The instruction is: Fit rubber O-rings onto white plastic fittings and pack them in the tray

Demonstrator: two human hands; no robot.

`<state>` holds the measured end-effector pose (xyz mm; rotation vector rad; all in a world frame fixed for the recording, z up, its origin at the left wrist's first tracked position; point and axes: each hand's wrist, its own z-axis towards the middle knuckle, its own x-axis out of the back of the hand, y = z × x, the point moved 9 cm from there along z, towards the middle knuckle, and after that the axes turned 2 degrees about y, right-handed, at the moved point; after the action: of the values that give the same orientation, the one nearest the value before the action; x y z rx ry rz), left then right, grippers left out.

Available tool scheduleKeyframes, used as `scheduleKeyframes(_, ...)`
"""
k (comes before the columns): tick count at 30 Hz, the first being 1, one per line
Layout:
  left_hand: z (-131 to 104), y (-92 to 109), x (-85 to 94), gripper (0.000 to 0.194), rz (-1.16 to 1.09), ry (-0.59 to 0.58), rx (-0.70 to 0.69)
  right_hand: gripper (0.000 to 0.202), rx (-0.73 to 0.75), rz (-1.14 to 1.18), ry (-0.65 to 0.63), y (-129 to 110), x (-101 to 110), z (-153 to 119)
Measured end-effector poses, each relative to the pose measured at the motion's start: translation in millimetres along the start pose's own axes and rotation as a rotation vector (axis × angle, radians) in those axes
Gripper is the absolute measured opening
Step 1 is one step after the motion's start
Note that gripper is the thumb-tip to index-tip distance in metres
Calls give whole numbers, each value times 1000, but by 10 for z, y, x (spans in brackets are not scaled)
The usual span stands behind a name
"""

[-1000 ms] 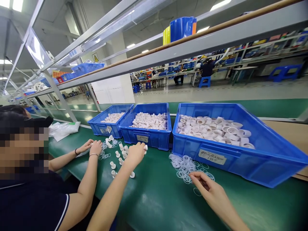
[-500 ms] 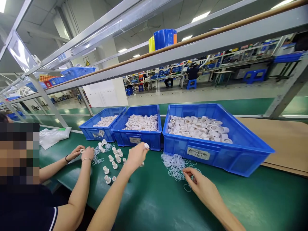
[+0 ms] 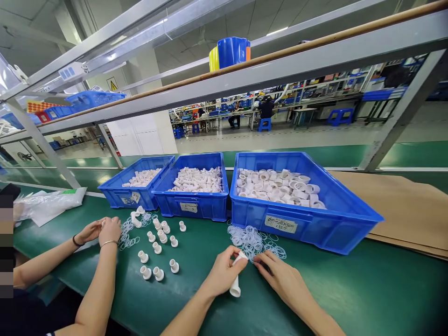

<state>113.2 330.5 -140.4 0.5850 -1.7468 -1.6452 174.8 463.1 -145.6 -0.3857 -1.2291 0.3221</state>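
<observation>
My left hand [image 3: 226,270] is wrapped round a white plastic tube [image 3: 235,285] with a flared lower end, held tilted above the table. Close beside its upper end is my right hand [image 3: 276,273], thumb and fingers pinched together; whatever is between the fingertips is too small to make out. Just behind both hands lies a pile of thin clear rings [image 3: 250,239]. Several short white flanged fittings [image 3: 158,273] stand upright on the green table to the left.
Three blue bins line the back: a left bin [image 3: 129,198], a middle bin [image 3: 191,208] and a right bin [image 3: 304,224], all holding white plastic parts. A co-worker's hands [image 3: 101,231] work at the left beside more rings [image 3: 129,240]. Cardboard [image 3: 402,205] lies at right.
My left hand has come from in front of the middle bin down and right to my right hand, carrying the white tube. My right hand stays by the rings. The view has shifted slightly.
</observation>
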Motion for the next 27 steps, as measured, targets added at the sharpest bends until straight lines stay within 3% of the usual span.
scheduleKeyframes(5,-2,-50,-20,40,-117,-14,65,26,-95,154,44,50,85,12)
scheduleKeyframes(9,1,-121,-39,51,-156,-31,89,25,-146,289,36,129,37,22)
scheduleKeyframes(15,-8,-129,-56,55,-166,-63,81,26,-197,399,16,206,-14,19)
scheduleKeyframes(21,-28,-95,-96,58,-173,-102,57,32,-191,556,10,139,-22,31)
scheduleKeyframes(27,-34,-5,-86,36,-38,-75,-1,35,-162,778,-84,-68,-47,-16)
